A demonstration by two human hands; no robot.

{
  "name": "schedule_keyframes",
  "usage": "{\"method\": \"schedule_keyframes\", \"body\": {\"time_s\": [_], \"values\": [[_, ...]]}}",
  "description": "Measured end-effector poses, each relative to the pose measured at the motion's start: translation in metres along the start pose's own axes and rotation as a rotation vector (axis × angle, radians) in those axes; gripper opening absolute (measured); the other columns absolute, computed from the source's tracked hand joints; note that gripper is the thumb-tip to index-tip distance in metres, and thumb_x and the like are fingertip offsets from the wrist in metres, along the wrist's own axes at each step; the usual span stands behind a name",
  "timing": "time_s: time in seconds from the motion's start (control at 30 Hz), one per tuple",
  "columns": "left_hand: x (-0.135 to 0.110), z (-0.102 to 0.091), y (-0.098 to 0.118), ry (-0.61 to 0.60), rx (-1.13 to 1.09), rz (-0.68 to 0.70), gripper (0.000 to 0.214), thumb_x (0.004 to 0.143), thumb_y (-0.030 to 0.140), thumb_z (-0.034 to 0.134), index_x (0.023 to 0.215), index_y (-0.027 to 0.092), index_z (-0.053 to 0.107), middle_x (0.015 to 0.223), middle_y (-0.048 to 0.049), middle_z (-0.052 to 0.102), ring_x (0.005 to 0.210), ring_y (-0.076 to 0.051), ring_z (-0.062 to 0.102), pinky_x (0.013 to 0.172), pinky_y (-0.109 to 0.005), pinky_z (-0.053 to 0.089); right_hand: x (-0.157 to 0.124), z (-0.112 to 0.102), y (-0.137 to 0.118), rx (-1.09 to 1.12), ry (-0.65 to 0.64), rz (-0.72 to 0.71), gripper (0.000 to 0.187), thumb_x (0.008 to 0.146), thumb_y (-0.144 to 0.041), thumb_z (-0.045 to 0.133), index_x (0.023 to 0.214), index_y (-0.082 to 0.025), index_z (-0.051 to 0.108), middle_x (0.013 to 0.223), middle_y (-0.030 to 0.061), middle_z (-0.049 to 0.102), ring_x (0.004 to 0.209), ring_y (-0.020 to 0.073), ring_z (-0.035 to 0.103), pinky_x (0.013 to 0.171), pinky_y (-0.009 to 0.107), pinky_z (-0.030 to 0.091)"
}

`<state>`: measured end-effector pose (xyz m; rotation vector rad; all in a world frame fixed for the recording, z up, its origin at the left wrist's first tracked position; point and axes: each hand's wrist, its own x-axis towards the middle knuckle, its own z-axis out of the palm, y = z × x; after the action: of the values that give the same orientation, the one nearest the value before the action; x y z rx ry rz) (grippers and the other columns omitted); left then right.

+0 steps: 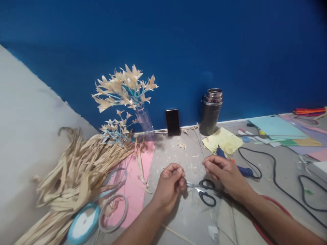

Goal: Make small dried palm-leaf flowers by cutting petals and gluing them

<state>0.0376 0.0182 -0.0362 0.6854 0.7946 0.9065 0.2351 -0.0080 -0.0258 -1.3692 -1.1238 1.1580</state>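
My left hand [170, 182] is closed in a pinch above the middle of the table; whatever its fingertips hold, if anything, is too small to make out. Just right of it lie black-handled scissors [207, 198], their blades partly behind that hand. My right hand [224, 172] is also pinched, with thumb and fingertips together, and I cannot make out anything between them. Behind its wrist shows a blue glue gun [245, 171], partly hidden, beside a crumpled yellow sheet [224, 139]. Small pale scraps are scattered between and beyond my hands.
Dried husks [76, 170] pile up at left, beside tape rolls [113, 213] and pink paper [134, 204]. Behind stand husk flowers [127, 85] in a clear bottle [145, 119], a phone [172, 122] and a dark flask [211, 114]. A black cord [274, 173] and coloured sheets [278, 127] lie right.
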Motion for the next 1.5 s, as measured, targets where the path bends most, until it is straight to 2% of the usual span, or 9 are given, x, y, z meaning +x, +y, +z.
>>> {"method": "schedule_keyframes", "body": {"time_s": [0.17,0.3,0.4,0.53,0.63,0.77,1.07,1.3,1.5], "values": [[0.009,-0.01,0.013,0.083,-0.113,0.008,0.034,0.07,0.029,0.085,0.076,0.016,0.054,0.063,0.0038,0.056,0.048,-0.005,0.044,0.047,-0.017,0.032,0.017,-0.011,-0.003,-0.165,-0.098,0.07,0.041,0.091,-0.056,0.053,0.078,-0.02,0.065,0.06,-0.0017,0.059,0.049,0.0112,0.046,0.048,0.023,0.034],[0.013,-0.018,0.017,0.065,-0.126,-0.056,0.034,0.072,0.035,0.083,0.075,0.017,0.054,0.055,0.0036,0.052,0.047,-0.007,0.042,0.047,-0.019,0.029,0.053,-0.011,-0.014,-0.659,-0.284,-0.127,0.025,0.092,-0.029,0.052,0.075,-0.02,0.067,0.075,0.0031,0.072,0.069,0.0172,0.063,0.065,0.026,0.044],[0.013,-0.02,0.017,0.049,-0.142,-0.104,0.033,0.074,0.037,0.081,0.075,0.017,0.055,0.05,0.004,0.049,0.045,-0.007,0.041,0.047,-0.019,0.028,0.096,-0.001,-0.019,-1.041,-0.318,-0.265,0.027,0.088,-0.013,0.049,0.099,-0.018,0.072,0.102,0.0076,0.076,0.09,0.0205,0.068,0.076,0.027,0.046],[0.01,-0.018,0.017,0.072,-0.191,-0.078,0.032,0.071,0.033,0.083,0.072,0.016,0.057,0.054,0.0038,0.05,0.048,-0.006,0.041,0.049,-0.018,0.029,0.152,0.025,-0.016,-1.154,-0.372,-0.308,0.041,0.085,-0.01,0.053,0.124,-0.015,0.067,0.118,0.0154,0.07,0.103,0.0255,0.064,0.085,0.03,0.045],[0.008,-0.017,0.017,0.081,-0.206,-0.065,0.032,0.07,0.032,0.085,0.071,0.015,0.057,0.059,0.003,0.053,0.049,-0.005,0.041,0.049,-0.018,0.03,0.173,0.043,-0.008,-1.183,-0.405,-0.347,0.036,0.088,-0.013,0.055,0.122,-0.015,0.068,0.12,0.0158,0.068,0.108,0.0268,0.061,0.088,0.031,0.043],[0.009,-0.019,0.018,0.099,-0.206,-0.093,0.032,0.07,0.031,0.085,0.071,0.014,0.058,0.061,0.0033,0.052,0.048,-0.005,0.04,0.048,-0.019,0.029,0.175,0.046,0.0,-1.197,-0.438,-0.363,0.022,0.09,-0.015,0.054,0.098,-0.016,0.074,0.111,0.015,0.068,0.104,0.0258,0.06,0.083,0.029,0.043],[0.008,-0.022,0.022,0.127,-0.237,-0.172,0.031,0.068,0.027,0.085,0.073,0.015,0.057,0.069,0.0023,0.054,0.051,-0.005,0.04,0.05,-0.02,0.03,0.167,-0.013,-0.022,-1.175,-0.401,-0.23,0.023,0.087,-0.015,0.056,0.097,-0.018,0.077,0.095,0.0065,0.078,0.085,0.0201,0.068,0.072,0.024,0.044],[0.009,-0.022,0.022,0.146,-0.255,-0.204,0.031,0.068,0.027,0.085,0.072,0.015,0.057,0.067,0.0025,0.053,0.05,-0.004,0.038,0.05,-0.02,0.028,0.159,0.009,-0.014,-1.245,-0.337,-0.065,0.034,0.088,-0.049,0.06,0.081,-0.019,0.076,0.085,0.0093,0.077,0.077,0.0226,0.068,0.061,0.026,0.039],[0.011,-0.025,0.017,0.13,-0.261,-0.193,0.029,0.071,0.027,0.083,0.073,0.015,0.057,0.068,0.0025,0.054,0.049,-0.005,0.038,0.05,-0.021,0.029,0.163,0.015,-0.002,-1.263,-0.318,-0.006,0.014,0.082,-0.028,0.062,0.08,-0.02,0.073,0.09,0.0076,0.077,0.079,0.0214,0.068,0.057,0.025,0.035]]}}
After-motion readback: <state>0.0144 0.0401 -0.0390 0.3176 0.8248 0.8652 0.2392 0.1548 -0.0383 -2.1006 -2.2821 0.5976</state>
